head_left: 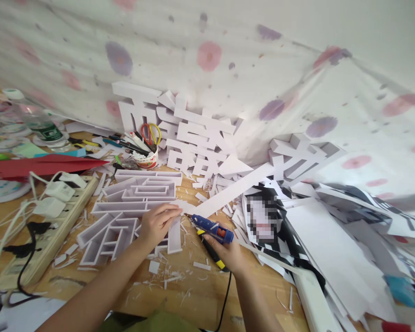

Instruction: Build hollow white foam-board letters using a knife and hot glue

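My right hand (226,251) is wrapped round a blue glue gun (212,228), its nozzle pointing left toward my left hand. The fingers of my left hand (161,223) pinch a white strip (224,191) near its lower left end; the strip slants up to the right. Beneath and left of my left hand lies a hollow white character (140,189) built of thin upright walls, partly hidden by that hand. A black and yellow cutter (212,251) lies on the table under the glue gun.
A power strip (65,221) with plugs and cables stands left. Behind are a cup (147,159) with scissors and pens, a bottle (43,120) and finished white characters (200,133). White sheets (332,249) pile up at right. Scraps litter the wooden table (180,295).
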Action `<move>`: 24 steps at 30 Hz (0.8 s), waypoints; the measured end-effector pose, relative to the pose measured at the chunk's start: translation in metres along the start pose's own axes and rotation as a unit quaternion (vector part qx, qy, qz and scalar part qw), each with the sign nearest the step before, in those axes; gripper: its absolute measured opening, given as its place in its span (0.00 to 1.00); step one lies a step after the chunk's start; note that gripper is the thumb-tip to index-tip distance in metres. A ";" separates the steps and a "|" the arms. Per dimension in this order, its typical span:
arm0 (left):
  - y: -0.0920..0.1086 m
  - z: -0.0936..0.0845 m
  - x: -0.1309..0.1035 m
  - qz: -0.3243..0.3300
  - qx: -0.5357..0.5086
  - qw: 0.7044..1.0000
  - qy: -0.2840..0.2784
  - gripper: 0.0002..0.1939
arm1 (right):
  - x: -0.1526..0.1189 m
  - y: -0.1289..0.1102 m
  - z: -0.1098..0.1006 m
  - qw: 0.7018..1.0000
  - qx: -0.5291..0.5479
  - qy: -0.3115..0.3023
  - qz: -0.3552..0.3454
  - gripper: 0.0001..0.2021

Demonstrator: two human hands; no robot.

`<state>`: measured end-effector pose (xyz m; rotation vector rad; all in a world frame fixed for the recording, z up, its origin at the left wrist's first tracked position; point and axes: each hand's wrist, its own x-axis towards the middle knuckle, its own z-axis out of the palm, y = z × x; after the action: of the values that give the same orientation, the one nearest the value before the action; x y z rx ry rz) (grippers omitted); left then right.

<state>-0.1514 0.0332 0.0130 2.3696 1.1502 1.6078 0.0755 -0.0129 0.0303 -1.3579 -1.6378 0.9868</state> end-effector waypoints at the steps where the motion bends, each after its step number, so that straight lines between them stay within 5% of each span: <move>1: 0.000 0.000 0.000 0.001 0.000 1.000 0.001 0.11 | 0.000 0.000 0.001 1.000 0.001 0.002 -0.003 0.13; 24: -0.001 0.001 -0.004 -0.003 0.009 1.000 -0.007 0.11 | -0.001 -0.004 0.000 0.994 -0.096 -0.004 -0.048 0.13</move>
<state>-0.1517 0.0322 0.0091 2.3814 1.1735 1.5819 0.0746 -0.0139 0.0339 -1.3875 -1.8251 0.7963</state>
